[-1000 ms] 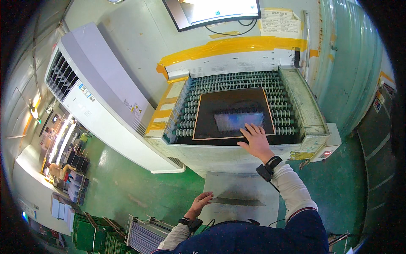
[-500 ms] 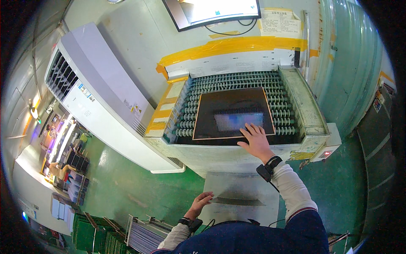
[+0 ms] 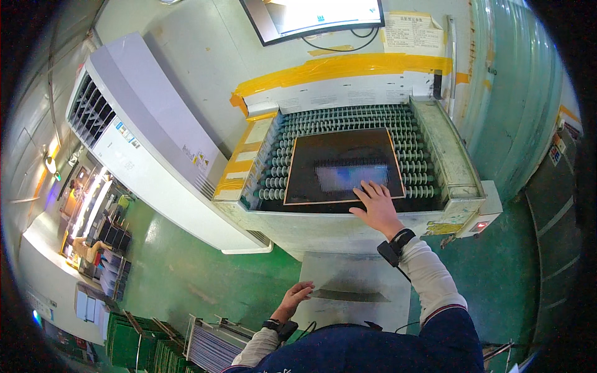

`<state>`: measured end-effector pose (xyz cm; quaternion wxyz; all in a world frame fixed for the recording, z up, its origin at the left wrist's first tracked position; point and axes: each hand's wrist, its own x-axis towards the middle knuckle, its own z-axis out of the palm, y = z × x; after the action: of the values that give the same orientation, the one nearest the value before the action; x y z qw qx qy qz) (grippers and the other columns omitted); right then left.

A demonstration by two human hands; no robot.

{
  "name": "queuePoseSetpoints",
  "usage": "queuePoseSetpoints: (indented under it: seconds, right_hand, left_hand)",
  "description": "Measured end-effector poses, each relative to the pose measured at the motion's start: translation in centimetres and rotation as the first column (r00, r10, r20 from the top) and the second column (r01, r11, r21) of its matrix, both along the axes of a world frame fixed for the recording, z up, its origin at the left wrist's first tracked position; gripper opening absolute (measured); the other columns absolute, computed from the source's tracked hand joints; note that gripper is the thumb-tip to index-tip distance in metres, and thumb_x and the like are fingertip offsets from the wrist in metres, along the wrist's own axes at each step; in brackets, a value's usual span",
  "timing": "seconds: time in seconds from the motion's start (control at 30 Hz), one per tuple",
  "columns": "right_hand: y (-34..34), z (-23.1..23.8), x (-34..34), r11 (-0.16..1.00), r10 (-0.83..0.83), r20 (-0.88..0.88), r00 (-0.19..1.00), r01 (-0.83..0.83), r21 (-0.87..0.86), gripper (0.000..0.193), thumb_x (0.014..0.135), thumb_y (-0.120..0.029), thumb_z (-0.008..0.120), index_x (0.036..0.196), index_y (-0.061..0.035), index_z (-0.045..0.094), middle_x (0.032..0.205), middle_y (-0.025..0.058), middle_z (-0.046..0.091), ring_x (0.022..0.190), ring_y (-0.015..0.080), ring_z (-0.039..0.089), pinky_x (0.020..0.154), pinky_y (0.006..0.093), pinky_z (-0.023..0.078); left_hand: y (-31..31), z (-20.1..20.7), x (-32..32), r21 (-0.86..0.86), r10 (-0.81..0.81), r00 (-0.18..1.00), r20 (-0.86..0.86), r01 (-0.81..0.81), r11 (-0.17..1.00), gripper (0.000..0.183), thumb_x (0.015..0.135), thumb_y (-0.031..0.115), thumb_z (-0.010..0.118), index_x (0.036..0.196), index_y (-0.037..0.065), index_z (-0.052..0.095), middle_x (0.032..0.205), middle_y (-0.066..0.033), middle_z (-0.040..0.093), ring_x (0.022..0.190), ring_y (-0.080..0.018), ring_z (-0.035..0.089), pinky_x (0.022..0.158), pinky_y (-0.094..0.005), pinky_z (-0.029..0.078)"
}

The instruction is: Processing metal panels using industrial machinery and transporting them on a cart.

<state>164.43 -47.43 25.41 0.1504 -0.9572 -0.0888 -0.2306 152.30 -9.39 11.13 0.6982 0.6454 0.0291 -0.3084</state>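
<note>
I see the right hand [image 3: 378, 209] reaching over the near wall of the machine [image 3: 336, 224], its fingers [image 3: 374, 188] spread fairly wide and laid on the black panel [image 3: 333, 155] near its front right corner, pressing flat rather than gripping. The panel lies on rows of rollers [image 3: 420, 166] inside the machine. I have the left hand [image 3: 292, 299] low and well apart from it, fingers loosely bent; I cannot tell how far they part.
</note>
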Motion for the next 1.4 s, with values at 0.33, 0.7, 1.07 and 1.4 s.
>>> queuePoseSetpoints:
  seconds: [0.33, 0.7, 1.07, 1.4]
  right_hand:
    - [-0.02, -0.05, 0.01, 1.0, 0.002, 0.007, 1.0, -0.002, -0.009, 0.061, 0.088, -0.053, 0.058, 0.133, -0.0119, 0.053, 0.143, 0.0156, 0.044, 0.134, 0.0361, 0.037, 0.111, 0.0526, 0.025]
    - [0.02, 0.06, -0.01, 1.0, 0.006, 0.009, 1.0, -0.005, -0.007, 0.061, 0.088, -0.053, 0.058, 0.132, -0.0115, 0.053, 0.143, 0.0157, 0.044, 0.134, 0.0358, 0.037, 0.111, 0.0524, 0.025]
    - [-0.15, 0.08, -0.03, 1.0, 0.004, 0.006, 1.0, -0.004, -0.001, 0.06, 0.088, -0.052, 0.058, 0.132, -0.012, 0.053, 0.143, 0.015, 0.044, 0.134, 0.0355, 0.037, 0.111, 0.0532, 0.026]
    - [0.02, -0.06, 0.11, 1.0, 0.001, 0.002, 1.0, -0.001, -0.005, 0.06, 0.088, -0.053, 0.058, 0.133, -0.0124, 0.053, 0.144, 0.0151, 0.044, 0.135, 0.0353, 0.037, 0.111, 0.0527, 0.026]
  left_hand:
    - [-0.02, 0.18, -0.02, -0.002, 0.007, 1.0, -0.018, -0.007, 1.0, 0.045, 0.091, 0.028, 0.065, 0.129, 0.005, 0.056, 0.121, -0.0061, 0.062, 0.108, -0.0162, 0.057, 0.091, -0.0311, 0.045]
    - [0.1, -0.25, 0.01, -0.006, 0.011, 1.0, -0.015, -0.011, 1.0, 0.045, 0.09, 0.028, 0.065, 0.128, 0.005, 0.057, 0.12, -0.007, 0.063, 0.108, -0.0169, 0.057, 0.091, -0.0316, 0.046]
    - [-0.18, 0.21, 0.2, 0.002, -0.009, 1.0, -0.003, 0.009, 1.0, 0.047, 0.09, 0.029, 0.066, 0.129, 0.005, 0.056, 0.121, -0.0081, 0.062, 0.109, -0.0176, 0.057, 0.091, -0.0316, 0.046]
    - [0.2, -0.56, 0.17, -0.006, -0.001, 1.0, -0.016, 0.001, 1.0, 0.047, 0.091, 0.03, 0.065, 0.129, 0.004, 0.055, 0.122, -0.0071, 0.062, 0.11, -0.017, 0.056, 0.09, -0.0311, 0.045]
